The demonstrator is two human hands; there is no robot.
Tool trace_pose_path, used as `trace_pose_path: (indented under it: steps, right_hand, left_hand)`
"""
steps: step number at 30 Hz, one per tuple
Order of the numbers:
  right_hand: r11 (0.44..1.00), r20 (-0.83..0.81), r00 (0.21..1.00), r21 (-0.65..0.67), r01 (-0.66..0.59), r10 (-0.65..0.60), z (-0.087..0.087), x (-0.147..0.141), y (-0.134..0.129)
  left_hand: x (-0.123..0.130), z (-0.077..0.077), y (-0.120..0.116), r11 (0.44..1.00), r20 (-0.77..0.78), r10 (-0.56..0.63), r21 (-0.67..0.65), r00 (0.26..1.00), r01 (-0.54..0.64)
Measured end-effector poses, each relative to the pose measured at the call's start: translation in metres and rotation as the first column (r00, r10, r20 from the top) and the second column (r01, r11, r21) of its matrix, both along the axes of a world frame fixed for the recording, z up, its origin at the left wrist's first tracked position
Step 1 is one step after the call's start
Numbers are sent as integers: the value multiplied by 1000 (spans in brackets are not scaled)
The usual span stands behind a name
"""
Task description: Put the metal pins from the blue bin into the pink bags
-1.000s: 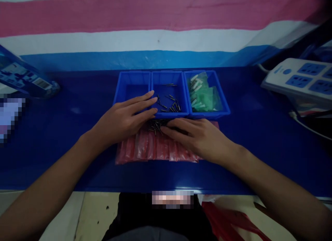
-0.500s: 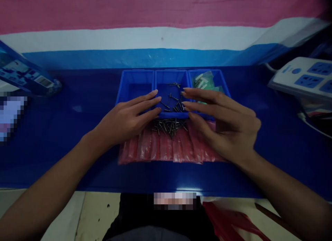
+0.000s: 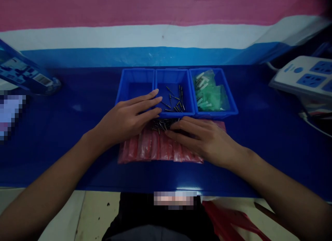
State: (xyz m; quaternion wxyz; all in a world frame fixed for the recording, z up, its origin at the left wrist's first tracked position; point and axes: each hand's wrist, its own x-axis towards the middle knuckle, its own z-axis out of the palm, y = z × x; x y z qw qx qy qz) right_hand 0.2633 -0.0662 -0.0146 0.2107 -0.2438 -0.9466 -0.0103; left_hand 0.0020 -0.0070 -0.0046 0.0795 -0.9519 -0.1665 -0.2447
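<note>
Three blue bins stand side by side. My left hand (image 3: 132, 118) rests with fingers apart over the front wall between the left bin (image 3: 137, 75) and the middle bin (image 3: 172, 75), holding nothing. Several dark rivets (image 3: 178, 102) lie in the middle bin. More rivets form a pile (image 3: 160, 125) in front of it, on top of red plastic packets (image 3: 160, 149). My right hand (image 3: 193, 133) has its fingertips bent at the pile's right side; whatever they pinch is too small to make out. Green bags with white pieces (image 3: 211, 92) fill the right bin (image 3: 220, 113).
On the blue table (image 3: 98, 175), a blue printed package (image 3: 28, 73) lies at the left and a white power strip (image 3: 306, 73) at the right. A striped sheet (image 3: 163, 37) hangs behind. A red object (image 3: 233, 216) is below the table's edge.
My right hand has moved from above the middle and right bins down to the rivet pile. Rivets in the middle bin lie differently. My left hand has hardly moved.
</note>
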Motion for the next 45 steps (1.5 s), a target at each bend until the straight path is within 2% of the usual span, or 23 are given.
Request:
trace_pose_path:
  steps: [7, 13, 18, 22, 23, 25, 28, 31, 33, 35, 38, 41, 45]
  right_hand:
    - [998, 76, 997, 58, -6, 1, 0, -2, 3]
    - [968, 76, 997, 251, -30, 11, 3, -4, 0]
    - [986, 34, 999, 159, -40, 35, 2, -1, 3]
    - [980, -45, 996, 186, -69, 79, 1, -1, 3]
    - [984, -105, 992, 173, -46, 65, 2, -2, 1]
    - [998, -260, 965, 58, 35, -19, 6, -3, -2]
    - [964, -487, 834, -180, 193, -258, 12, -6, -5]
    - [935, -557, 751, -239, 263, -354, 15, -6, -5]
    - [951, -534, 786, -193, 243, -310, 15, -4, -4]
    - [979, -466, 861, -100, 178, -204, 12, -2, -2]
    - [998, -214, 976, 21, 54, -48, 4, -1, 0]
    - [999, -23, 1000, 45, 20, -19, -3, -3, 2]
    - [998, -32, 999, 49, 25, -23, -7, -6, 3]
  left_hand:
    - [1, -4, 3, 1000, 40, 20, -15, 999, -20]
    - [2, -3, 4, 1000, 57, 3, -14, 998, -3]
    - [0, -5, 4, 1000, 41, 22, 3, 999, -22]
    - [1, -6, 2, 999, 15, 51, -19, 999, -51]
    - [1, -6, 1, 998, 9, 61, -26, 998, -61]
    - [2, -6, 0, 996, 9, 83, -24, 996, -83]
    - [4, -7, -1, 996, 14, 93, -4, 996, -93]
    - [5, -6, -2, 994, -8, 113, 8, 994, -113]
    - [5, -5, -3, 991, -32, 129, 22, 991, -128]
    - [5, -5, -3, 992, -36, 124, 28, 992, -123]
    - [4, -5, -3, 994, -19, 101, 36, 995, -100]
    - [4, -8, 0, 994, -20, 95, 52, 995, -94]
    - [6, -3, 0, 993, -14, 118, -16, 993, -118]
